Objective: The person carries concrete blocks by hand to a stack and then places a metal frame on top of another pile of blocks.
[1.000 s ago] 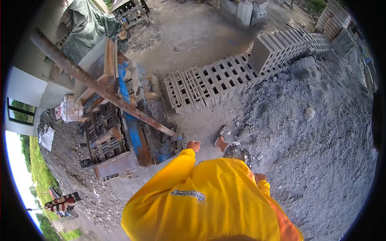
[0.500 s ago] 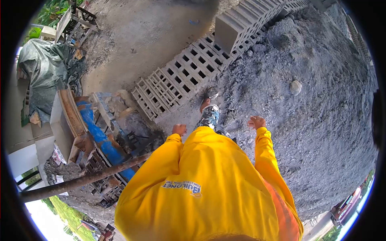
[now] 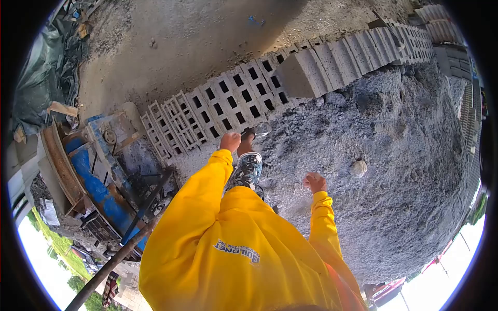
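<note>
My left hand point(image 3: 230, 141) is held forward with its fingers curled closed, and nothing shows in it. It appears in front of my foot point(image 3: 246, 143), on the side toward the hollow concrete blocks point(image 3: 236, 98). My right hand point(image 3: 315, 182) hangs over the grey gravel, fingers loosely bent and a little apart, holding nothing visible. Both arms wear yellow sleeves. A pale round stone point(image 3: 358, 168) lies on the gravel to the right of that hand. Neither hand touches the blocks.
A long row of blocks crosses ahead, with taller stacked blocks point(image 3: 332, 65) at right. A big gravel pile point(image 3: 404, 207) fills the right side. At left stand a blue, rusty machine point(image 3: 111, 202), a long pole point(image 3: 111, 259) and a green tarp point(image 3: 44, 67).
My view has shifted and turned, and the blocks and machine now sit farther left. My left hand has swung forward; my right hand's fingers look more bent.
</note>
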Demonstrator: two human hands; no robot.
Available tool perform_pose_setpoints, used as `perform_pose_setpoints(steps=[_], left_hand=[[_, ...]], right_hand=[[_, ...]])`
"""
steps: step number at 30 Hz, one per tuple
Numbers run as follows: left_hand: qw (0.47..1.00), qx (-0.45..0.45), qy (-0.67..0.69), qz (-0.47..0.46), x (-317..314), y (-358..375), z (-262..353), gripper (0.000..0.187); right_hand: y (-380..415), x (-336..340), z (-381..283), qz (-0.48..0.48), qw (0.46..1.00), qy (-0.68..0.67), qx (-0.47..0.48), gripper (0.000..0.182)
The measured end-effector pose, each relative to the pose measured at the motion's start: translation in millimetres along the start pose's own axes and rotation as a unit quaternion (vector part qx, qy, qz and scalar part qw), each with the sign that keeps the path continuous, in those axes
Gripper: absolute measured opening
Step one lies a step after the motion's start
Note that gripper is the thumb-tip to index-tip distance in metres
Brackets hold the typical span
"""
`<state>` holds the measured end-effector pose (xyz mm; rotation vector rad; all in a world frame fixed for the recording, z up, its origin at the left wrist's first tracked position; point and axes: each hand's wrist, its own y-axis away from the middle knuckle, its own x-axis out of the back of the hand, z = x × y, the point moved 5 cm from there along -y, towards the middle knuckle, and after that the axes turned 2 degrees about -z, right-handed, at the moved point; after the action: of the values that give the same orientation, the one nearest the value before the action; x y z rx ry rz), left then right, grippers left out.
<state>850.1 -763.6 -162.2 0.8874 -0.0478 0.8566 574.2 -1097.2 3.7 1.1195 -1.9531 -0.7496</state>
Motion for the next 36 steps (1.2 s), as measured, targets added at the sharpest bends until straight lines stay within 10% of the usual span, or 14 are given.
perform_pose_setpoints(steps=[3, 5, 7, 11, 14, 24, 36], left_hand=[[0.970, -0.179, -0.125, 0.107, -7, -70, 69, 0.028], [0.995, -0.059, 0.042, 0.075, 16, -78, 162, 0.032], [0.958, -0.229, -0.032, 0.169, 19, -107, 228, 0.037], [0.936, -0.243, -0.005, 0.255, 24, -164, 336, 0.050], [0.972, -0.204, -0.081, 0.088, 8, -210, 383, 0.052], [0.939, -0.253, 0.023, 0.231, -17, -225, 376, 0.035], [0.866, -0.268, 0.080, 0.415, -27, -212, 387, 0.022]], right_hand=[[-20, 6, -51, 0.020, 1.000, -0.001, -0.009, 0.033], [-30, 9, -81, 0.023, 1.000, 0.003, -0.014, 0.033], [-38, 4, -95, 0.008, 1.000, 0.016, -0.007, 0.033], [-31, -14, -89, -0.007, 0.999, -0.049, -0.023, 0.032], [-13, -18, -69, -0.014, 0.997, -0.016, -0.072, 0.031], [43, 25, 12, -0.013, 0.966, -0.036, -0.255, 0.032], [-64, 31, -102, -0.031, 0.989, 0.010, -0.143, 0.033]])
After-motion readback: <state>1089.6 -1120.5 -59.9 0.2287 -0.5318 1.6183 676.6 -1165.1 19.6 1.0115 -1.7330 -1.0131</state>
